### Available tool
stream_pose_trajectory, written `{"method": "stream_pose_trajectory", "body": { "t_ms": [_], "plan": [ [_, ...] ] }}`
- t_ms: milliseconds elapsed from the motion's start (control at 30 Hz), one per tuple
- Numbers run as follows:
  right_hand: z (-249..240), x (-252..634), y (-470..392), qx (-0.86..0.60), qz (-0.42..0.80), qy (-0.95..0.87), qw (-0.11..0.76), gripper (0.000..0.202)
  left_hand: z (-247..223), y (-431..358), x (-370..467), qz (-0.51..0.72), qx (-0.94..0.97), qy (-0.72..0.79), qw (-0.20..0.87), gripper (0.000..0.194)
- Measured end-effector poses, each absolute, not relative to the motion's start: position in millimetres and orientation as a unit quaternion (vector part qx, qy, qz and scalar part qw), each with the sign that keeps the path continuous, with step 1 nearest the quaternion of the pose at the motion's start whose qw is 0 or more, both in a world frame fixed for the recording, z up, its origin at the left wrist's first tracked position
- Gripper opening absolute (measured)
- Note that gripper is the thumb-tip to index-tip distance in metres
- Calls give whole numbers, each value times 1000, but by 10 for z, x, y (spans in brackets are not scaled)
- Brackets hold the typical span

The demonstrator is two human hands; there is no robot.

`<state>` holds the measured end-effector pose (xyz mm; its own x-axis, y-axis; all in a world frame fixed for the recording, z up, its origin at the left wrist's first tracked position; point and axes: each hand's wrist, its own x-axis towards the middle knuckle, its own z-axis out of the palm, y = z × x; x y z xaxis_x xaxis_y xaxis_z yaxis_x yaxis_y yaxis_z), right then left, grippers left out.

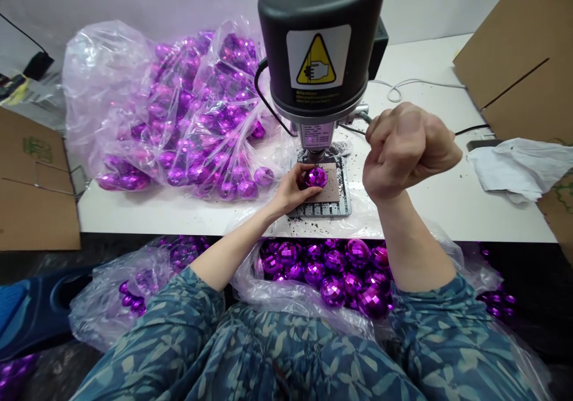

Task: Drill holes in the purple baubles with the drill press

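Note:
My left hand (296, 187) pinches a shiny purple faceted ball (316, 177) between thumb and fingers. It holds the ball on a brown board (331, 187) lying over the slotted metal base (320, 210) of a black bench drill press (320, 43). The chuck (316, 155) hangs just above the ball; whether a bit touches it is hidden. To the right of the press, my right hand (405, 150) is raised and closed in a fist around the end of the press lever (363, 113), most of which the fingers hide.
A clear plastic bag (107, 73) full of purple balls spreads over the white table (447, 210) at left. Below the front edge, more balls (333, 290) lie in plastic. Dark shavings surround the base. Cardboard boxes (523, 49), a white cloth (519, 165) and cables are at right.

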<state>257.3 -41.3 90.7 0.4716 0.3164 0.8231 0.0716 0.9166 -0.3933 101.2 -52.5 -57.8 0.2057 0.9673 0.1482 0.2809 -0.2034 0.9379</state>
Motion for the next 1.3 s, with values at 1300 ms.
{"method": "stream_pose_trajectory", "body": {
  "t_ms": [1300],
  "plan": [
    [1228,2622,-233,-198,109,-605,764,47,-453,-2023,1471,179,879,220,382,44]
  ]
}}
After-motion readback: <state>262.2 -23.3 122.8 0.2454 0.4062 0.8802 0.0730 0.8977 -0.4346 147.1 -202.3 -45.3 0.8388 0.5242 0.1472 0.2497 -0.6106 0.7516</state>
